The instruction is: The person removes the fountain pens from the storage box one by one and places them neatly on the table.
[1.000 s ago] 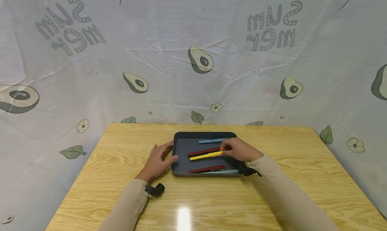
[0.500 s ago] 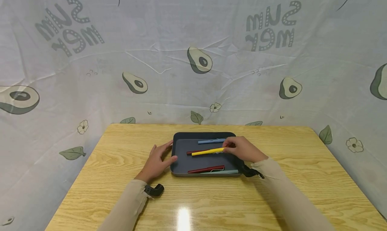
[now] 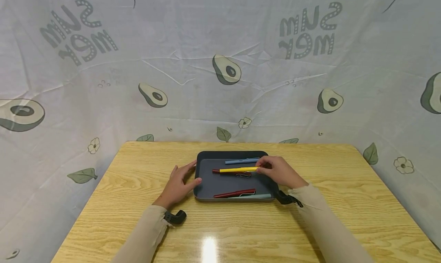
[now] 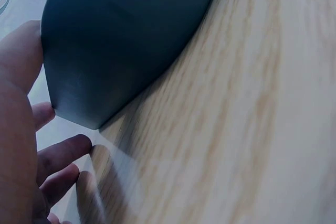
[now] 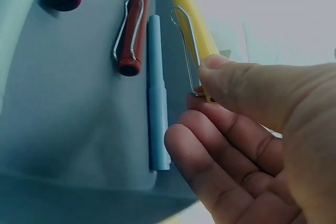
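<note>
pen with a yellow body (image 3: 239,170), pinched at its clip end between thumb and finger of your right hand (image 3: 280,172), hangs above the tray (image 3: 213,184). compared with a second ago it is shifted toward the far side: it no longer appears nearer you than the middle red pen (image 5: 134,35) but overlaps it in the head view; you seem, therefore, to have it lifted free of its neighbours. your left hand (image 3: 177,186), fingers loosely spread, is unchanged at the tray's left wall, thumb at the rim, probably steadying it. note the held pen's slender shape, nearly level pose, wire clip (image 5: 185,48) and small dark slot. blue pen (image 3: 241,161) lies beyond.
</note>
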`<action>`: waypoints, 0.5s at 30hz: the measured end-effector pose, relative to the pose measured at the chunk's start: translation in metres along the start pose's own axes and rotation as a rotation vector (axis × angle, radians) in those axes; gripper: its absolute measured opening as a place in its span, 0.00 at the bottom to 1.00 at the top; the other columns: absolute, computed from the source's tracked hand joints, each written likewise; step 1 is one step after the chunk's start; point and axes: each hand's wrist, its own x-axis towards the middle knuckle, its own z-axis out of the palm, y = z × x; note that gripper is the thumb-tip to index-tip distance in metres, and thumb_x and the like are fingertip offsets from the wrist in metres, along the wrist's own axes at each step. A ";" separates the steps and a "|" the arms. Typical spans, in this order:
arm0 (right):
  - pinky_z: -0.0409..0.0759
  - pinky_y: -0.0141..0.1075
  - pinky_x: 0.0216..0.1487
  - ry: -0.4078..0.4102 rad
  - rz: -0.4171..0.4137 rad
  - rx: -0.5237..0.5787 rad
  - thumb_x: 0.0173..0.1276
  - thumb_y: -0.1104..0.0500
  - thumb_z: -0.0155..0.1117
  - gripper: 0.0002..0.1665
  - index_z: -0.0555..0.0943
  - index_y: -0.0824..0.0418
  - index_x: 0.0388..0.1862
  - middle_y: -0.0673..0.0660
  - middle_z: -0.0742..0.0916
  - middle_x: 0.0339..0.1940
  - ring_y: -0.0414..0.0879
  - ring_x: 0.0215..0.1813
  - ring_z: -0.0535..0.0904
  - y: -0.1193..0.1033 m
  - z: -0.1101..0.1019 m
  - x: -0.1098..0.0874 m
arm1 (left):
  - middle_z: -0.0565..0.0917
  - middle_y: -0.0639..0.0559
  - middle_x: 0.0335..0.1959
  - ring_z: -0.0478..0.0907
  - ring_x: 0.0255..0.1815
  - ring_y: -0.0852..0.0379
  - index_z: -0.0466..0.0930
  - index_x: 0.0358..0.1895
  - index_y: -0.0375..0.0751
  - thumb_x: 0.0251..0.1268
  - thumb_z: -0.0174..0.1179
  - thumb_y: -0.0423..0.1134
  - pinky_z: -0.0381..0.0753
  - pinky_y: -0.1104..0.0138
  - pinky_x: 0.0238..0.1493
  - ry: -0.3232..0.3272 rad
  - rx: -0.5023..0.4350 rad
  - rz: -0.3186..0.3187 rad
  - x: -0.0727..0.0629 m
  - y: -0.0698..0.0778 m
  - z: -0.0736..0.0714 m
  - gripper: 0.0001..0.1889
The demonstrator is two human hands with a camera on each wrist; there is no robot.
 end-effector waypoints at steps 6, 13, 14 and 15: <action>0.85 0.37 0.43 0.028 0.030 -0.012 0.73 0.60 0.69 0.03 0.86 0.57 0.43 0.50 0.87 0.40 0.43 0.41 0.82 0.003 -0.005 -0.003 | 0.73 0.47 0.75 0.65 0.78 0.45 0.63 0.81 0.50 0.71 0.66 0.56 0.34 0.42 0.83 -0.001 -0.005 0.002 0.000 0.001 0.000 0.39; 0.86 0.41 0.45 0.065 0.034 -0.007 0.74 0.60 0.68 0.06 0.87 0.58 0.47 0.49 0.88 0.40 0.45 0.42 0.83 0.005 -0.011 -0.010 | 0.74 0.46 0.75 0.66 0.78 0.44 0.64 0.81 0.50 0.71 0.66 0.56 0.34 0.42 0.83 0.006 -0.025 0.012 -0.001 0.000 0.000 0.39; 0.86 0.41 0.46 0.070 0.035 -0.006 0.74 0.59 0.69 0.06 0.87 0.58 0.47 0.49 0.88 0.40 0.45 0.43 0.83 0.006 -0.012 -0.011 | 0.74 0.46 0.75 0.66 0.78 0.44 0.64 0.81 0.50 0.71 0.66 0.56 0.34 0.41 0.83 0.005 -0.025 0.013 -0.001 0.000 0.000 0.39; 0.86 0.41 0.46 0.075 0.032 -0.007 0.74 0.59 0.69 0.06 0.87 0.57 0.46 0.49 0.88 0.40 0.45 0.43 0.83 0.007 -0.012 -0.012 | 0.74 0.47 0.75 0.66 0.78 0.44 0.64 0.81 0.50 0.71 0.66 0.56 0.34 0.41 0.83 0.004 -0.025 0.012 -0.001 0.000 0.000 0.39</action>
